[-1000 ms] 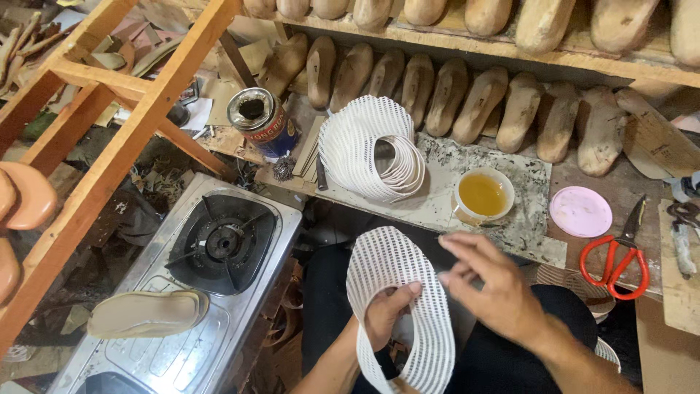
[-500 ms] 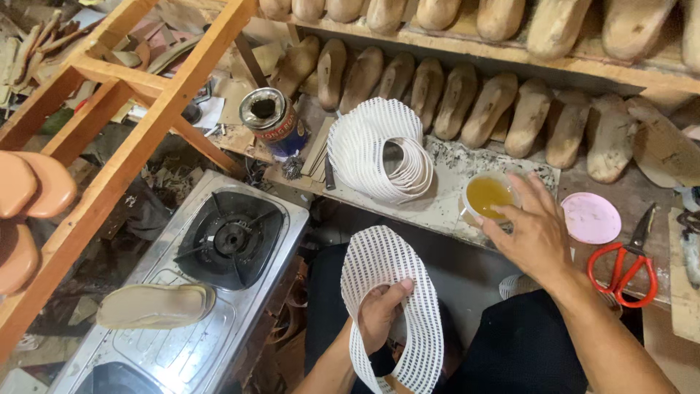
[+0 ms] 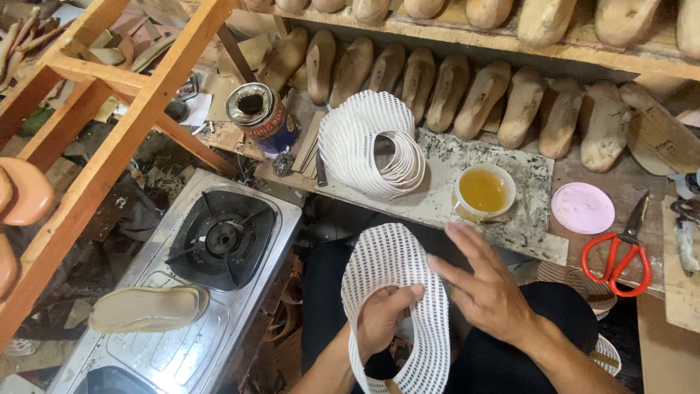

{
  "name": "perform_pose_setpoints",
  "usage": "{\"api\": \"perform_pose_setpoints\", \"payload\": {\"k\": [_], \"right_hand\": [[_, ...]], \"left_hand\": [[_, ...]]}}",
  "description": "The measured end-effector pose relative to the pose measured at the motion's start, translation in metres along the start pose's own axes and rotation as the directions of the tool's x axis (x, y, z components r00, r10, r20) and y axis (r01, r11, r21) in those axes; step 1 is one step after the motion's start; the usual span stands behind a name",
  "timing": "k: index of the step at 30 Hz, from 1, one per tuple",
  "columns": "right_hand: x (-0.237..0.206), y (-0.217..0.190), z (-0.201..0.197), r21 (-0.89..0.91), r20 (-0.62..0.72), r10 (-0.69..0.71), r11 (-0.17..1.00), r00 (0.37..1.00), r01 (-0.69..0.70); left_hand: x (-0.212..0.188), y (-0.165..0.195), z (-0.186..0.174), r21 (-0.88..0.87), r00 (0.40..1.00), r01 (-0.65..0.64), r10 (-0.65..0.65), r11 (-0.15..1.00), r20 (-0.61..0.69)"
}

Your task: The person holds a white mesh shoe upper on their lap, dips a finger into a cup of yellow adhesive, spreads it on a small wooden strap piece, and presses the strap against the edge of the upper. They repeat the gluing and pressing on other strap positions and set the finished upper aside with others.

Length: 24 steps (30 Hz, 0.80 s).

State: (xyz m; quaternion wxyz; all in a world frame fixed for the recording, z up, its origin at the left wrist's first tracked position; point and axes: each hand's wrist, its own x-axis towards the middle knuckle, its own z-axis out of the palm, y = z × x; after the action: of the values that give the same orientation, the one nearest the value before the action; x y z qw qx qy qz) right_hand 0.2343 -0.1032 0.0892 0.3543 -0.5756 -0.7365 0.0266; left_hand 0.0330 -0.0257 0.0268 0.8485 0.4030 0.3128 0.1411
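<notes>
My left hand [image 3: 383,321] grips a white perforated shoe upper [image 3: 397,306] over my lap, thumb on its face. My right hand [image 3: 485,288] hovers just right of that upper, fingers spread, fingertips near its edge and holding nothing. A white cup of yellow glue [image 3: 483,192] stands on the speckled board [image 3: 510,233] just above my right hand. A stack of curved white perforated uppers [image 3: 372,142] rests on the same board to the left of the cup.
A gas stove [image 3: 219,241] with beige insoles [image 3: 146,308] on it sits at the left. A tin can [image 3: 261,117], a pink lid [image 3: 582,208], red scissors [image 3: 620,252] and a row of wooden shoe lasts [image 3: 467,95] line the bench. Orange wooden frame [image 3: 124,124] at left.
My right hand went out to the glue cup, then came back down beside the upper. My left hand kept hold of the upper.
</notes>
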Motion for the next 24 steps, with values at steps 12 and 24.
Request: {"api": "perform_pose_setpoints", "payload": {"k": [12, 24], "right_hand": [[0.009, -0.005, -0.002, -0.038, -0.081, -0.015, 0.999, 0.997, 0.012], [-0.006, -0.018, -0.003, 0.426, 0.036, 0.305, 0.856, 0.952, -0.291]], "left_hand": [[-0.015, 0.010, 0.007, -0.115, 0.992, 0.129, -0.129, 0.985, 0.001], [-0.010, 0.012, 0.009, 0.040, 0.981, 0.101, -0.093, 0.994, -0.173]]}}
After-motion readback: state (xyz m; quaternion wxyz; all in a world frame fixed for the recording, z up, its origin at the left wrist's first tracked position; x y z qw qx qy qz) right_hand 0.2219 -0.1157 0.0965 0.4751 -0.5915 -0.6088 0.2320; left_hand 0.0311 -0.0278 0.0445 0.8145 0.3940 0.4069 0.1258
